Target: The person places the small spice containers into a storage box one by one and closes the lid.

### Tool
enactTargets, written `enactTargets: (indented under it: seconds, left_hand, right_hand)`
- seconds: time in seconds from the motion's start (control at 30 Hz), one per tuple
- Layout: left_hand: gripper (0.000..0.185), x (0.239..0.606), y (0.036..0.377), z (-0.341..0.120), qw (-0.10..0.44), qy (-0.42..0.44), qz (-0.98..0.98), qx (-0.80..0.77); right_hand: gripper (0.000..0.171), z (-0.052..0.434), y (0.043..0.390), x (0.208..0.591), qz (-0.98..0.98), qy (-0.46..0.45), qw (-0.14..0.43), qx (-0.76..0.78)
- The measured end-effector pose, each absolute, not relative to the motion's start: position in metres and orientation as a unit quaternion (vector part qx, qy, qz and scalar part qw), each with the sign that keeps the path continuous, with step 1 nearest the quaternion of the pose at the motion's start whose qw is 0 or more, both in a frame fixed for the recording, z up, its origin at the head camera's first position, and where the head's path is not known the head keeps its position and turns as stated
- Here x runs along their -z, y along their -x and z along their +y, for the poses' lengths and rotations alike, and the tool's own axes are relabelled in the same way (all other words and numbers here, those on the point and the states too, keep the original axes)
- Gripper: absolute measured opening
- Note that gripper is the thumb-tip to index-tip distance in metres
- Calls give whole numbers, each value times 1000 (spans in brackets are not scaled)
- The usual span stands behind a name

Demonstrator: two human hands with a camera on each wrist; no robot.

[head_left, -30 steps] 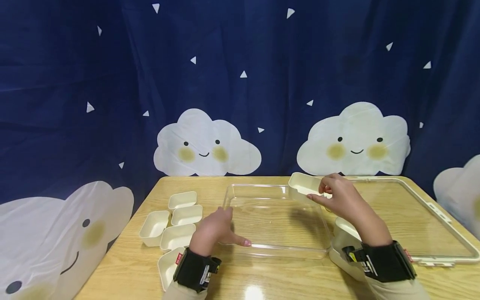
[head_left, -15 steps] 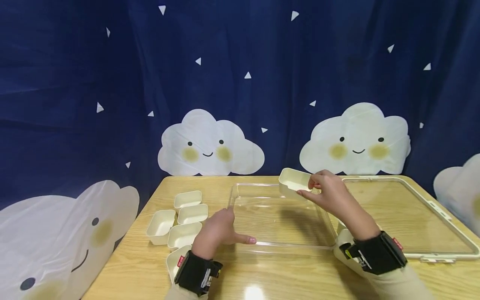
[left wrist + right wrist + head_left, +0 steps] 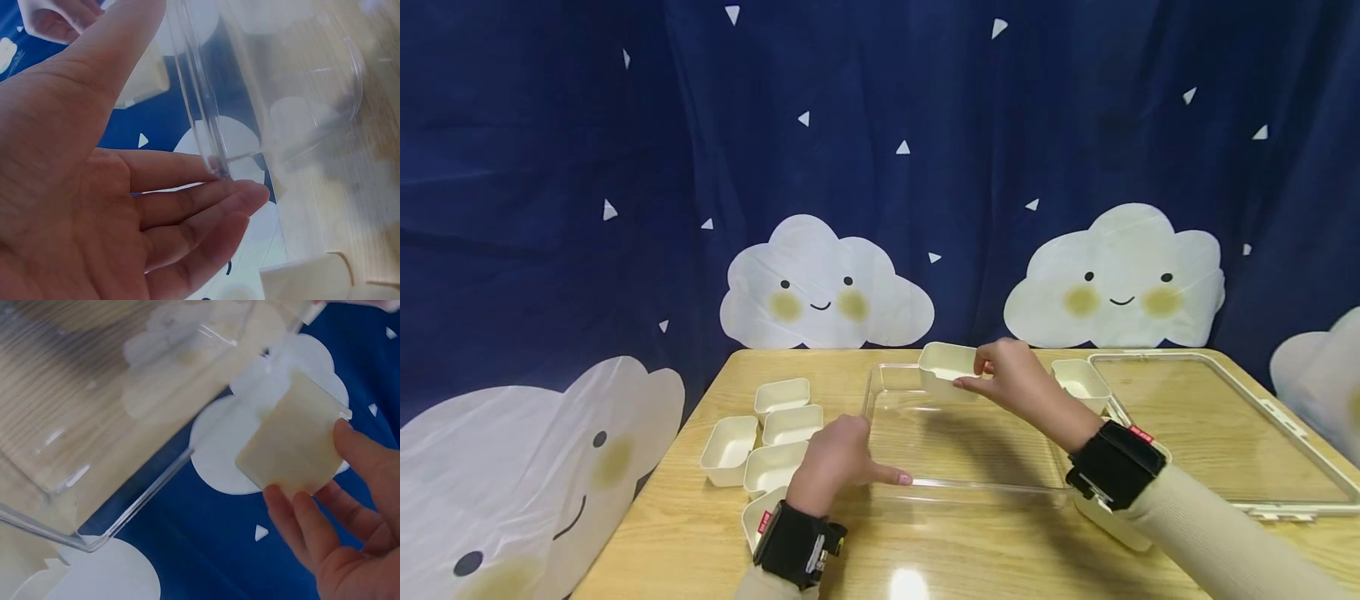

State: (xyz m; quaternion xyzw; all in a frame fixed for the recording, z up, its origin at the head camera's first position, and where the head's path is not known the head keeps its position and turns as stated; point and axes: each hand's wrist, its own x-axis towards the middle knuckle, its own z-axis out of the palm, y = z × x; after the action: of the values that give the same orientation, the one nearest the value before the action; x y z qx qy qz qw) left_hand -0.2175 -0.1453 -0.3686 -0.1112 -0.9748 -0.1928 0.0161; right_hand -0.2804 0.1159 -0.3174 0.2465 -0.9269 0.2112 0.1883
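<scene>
A clear plastic tray (image 3: 962, 450) lies in the middle of the wooden table. My left hand (image 3: 842, 458) holds its near left corner: the thumb lies along the front rim, and the fingers (image 3: 206, 206) sit against the clear wall (image 3: 200, 112). My right hand (image 3: 1007, 375) grips a small cream bin (image 3: 946, 365) by its right end, holding it over the tray's far edge. In the right wrist view the cream bin (image 3: 294, 447) shows its underside, with the fingers (image 3: 300, 525) wrapped around it and the tray's corner (image 3: 94, 537) below.
Several cream bins (image 3: 775, 433) stand in a cluster left of the tray. Another cream bin (image 3: 1081, 382) sits right of the tray, and one (image 3: 1112, 521) under my right forearm. A clear lid (image 3: 1217, 425) with a cream frame lies at the right. A blue cloud curtain hangs behind.
My right hand has carried the cream bin leftward, from the tray's far right corner to the middle of its far edge. The left hand has stayed on the tray's corner.
</scene>
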Motion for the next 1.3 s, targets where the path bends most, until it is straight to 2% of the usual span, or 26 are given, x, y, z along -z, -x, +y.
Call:
enactTargets:
  seconds: [0.37,0.87,1.13,1.3]
  left_hand:
    - [68,365,220,-145,-1,106,-977,184]
    - [70,365,222,-145,-10,104,-978,182]
    - [71,364,221,-143,-6,103,-978,182]
    - [70,364,220,-144,-1,104,-978,182]
  right_hand:
    - [35,88,303,335,-926,-271,159,-210]
    - [33,72,311,348,-928,-275,85,-238]
    - [29,69,318,353,-933,-283,78,-211]
    - [35,65,321,356,-935,-284,58,-207]
